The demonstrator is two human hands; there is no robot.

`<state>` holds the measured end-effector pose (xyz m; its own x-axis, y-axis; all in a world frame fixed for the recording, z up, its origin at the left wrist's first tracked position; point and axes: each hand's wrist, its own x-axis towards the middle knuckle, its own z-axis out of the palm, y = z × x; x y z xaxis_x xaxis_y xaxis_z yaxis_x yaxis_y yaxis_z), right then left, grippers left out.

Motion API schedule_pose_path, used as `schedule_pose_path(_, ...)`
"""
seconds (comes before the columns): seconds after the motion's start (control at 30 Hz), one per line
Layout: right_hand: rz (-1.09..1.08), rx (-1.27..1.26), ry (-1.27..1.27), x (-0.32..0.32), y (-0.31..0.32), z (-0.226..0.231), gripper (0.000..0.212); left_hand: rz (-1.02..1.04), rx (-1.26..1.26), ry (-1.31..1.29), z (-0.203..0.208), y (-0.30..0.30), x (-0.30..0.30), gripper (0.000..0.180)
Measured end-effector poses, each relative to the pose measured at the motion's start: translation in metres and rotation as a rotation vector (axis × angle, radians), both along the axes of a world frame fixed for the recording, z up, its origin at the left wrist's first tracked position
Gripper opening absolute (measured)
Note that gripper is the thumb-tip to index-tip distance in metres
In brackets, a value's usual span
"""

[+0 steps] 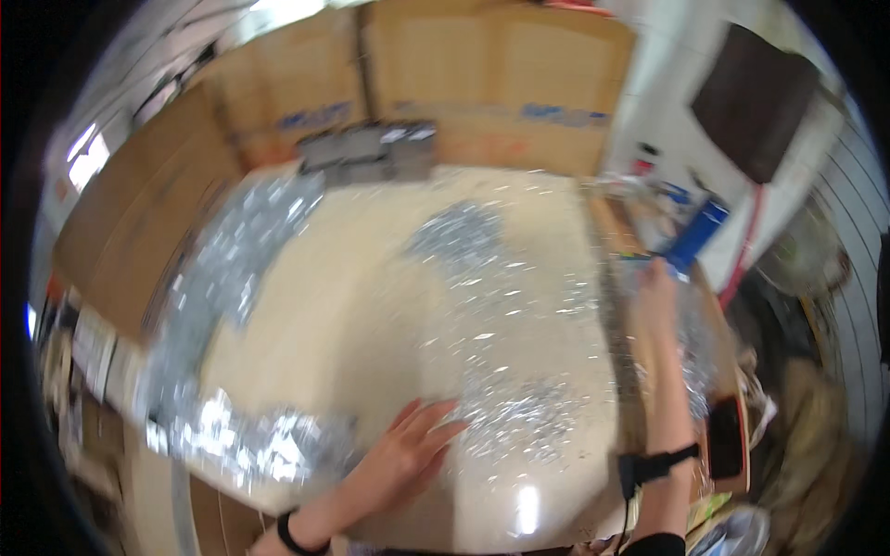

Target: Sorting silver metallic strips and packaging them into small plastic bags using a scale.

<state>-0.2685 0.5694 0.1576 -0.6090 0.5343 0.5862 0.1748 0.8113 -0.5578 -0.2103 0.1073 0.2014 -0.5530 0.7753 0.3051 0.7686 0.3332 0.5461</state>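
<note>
My left hand (413,452) is low over the pale tabletop (324,306), fingers apart and holding nothing I can see. Its fingertips are at the left edge of a loose spread of small shiny silver pieces (519,417), blurred but metallic-looking. A denser patch of such pieces (459,236) lies farther back. My right arm reaches along the table's right side. There my right hand (658,287) is beside the lower end of a blue, tube-like object (697,232). Motion smears its fingers, so a grip on that object cannot be made out.
A thick band of silver pieces (222,264) runs down the left side to a heap (255,440) at the front left. Dark grey blocks (366,153) are stacked against the cardboard wall (501,83) behind. A dark phone-like object (727,437) lies at the right.
</note>
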Motion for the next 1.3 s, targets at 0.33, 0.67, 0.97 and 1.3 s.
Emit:
schedule_pose_path(0.33,1.311,0.152,-0.411,0.070,-0.228,0.074,0.022,0.246,0.097,0.039,0.013,-0.025,0.035,0.064)
schedule_pose_path(0.67,1.281,0.288,-0.688,0.038,-0.308,0.048,0.051,0.612,0.139,-0.337,-0.045,-0.082,0.038,0.043)
schedule_pose_path(0.97,0.591,0.439,-0.877,0.083,-0.248,0.016,0.061,0.644,-0.088,0.212,-0.061,-0.084,0.043,0.049)
schedule_pose_path(1.3,0.565,0.171,-0.494,0.126,-0.246,-0.005,0.036,0.838,-0.113,0.171,-0.063,-0.104,0.046,0.042)
